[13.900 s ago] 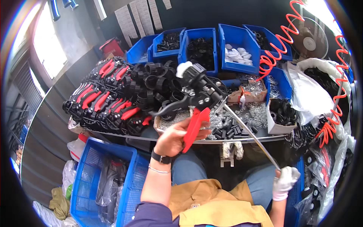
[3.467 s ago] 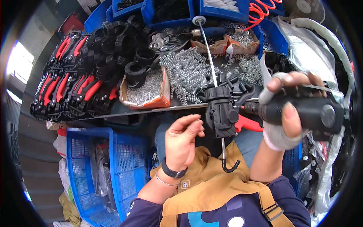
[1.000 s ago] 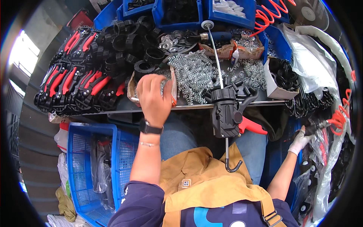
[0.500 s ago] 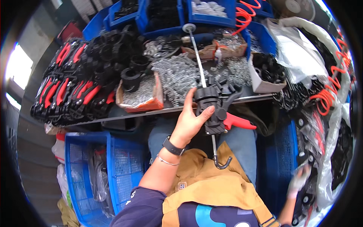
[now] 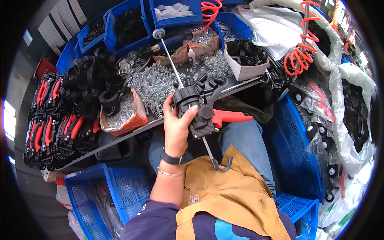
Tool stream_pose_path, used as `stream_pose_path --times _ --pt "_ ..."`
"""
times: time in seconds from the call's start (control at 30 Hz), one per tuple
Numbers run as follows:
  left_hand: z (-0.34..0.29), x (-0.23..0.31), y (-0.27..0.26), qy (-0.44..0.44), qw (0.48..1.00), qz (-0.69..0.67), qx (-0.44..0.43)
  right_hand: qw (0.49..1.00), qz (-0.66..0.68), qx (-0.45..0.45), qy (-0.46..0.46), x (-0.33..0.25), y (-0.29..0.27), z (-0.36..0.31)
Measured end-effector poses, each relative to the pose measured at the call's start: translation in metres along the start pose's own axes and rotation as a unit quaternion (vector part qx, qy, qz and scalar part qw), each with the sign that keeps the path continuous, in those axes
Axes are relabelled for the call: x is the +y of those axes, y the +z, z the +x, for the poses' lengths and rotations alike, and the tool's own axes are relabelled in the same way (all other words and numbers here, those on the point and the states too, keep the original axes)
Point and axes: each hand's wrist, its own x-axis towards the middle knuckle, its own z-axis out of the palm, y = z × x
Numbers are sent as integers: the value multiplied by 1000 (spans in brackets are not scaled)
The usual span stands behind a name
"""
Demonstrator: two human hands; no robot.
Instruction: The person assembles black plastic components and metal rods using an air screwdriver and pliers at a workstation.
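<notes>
The left hand (image 5: pixel 176 124) is wrapped around the black body of a caulking gun (image 5: pixel 198 112), thumb pressed on its side, holding it just above the lap at the near edge of the table (image 5: pixel 120 134). The gun's red trigger handle (image 5: pixel 230 117) sticks out to the right, and its long metal rod (image 5: pixel 170 58) runs up over a heap of metal springs (image 5: pixel 154 86) (its hooked end hangs down by the tan apron (image 5: pixel 232 196)). The right hand is out of view. A cardboard box of small parts (image 5: pixel 120 116) sits just left of the hand.
</notes>
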Motion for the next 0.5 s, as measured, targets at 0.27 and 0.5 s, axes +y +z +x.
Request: stream_pose_path --times 0.27,0.5 --pt "-49 19 45 15 975 -207 -77 992 -36 -26 115 -107 -58 -92" --pt "-56 -14 90 342 850 206 -343 951 -114 99 272 -120 -125 -116"
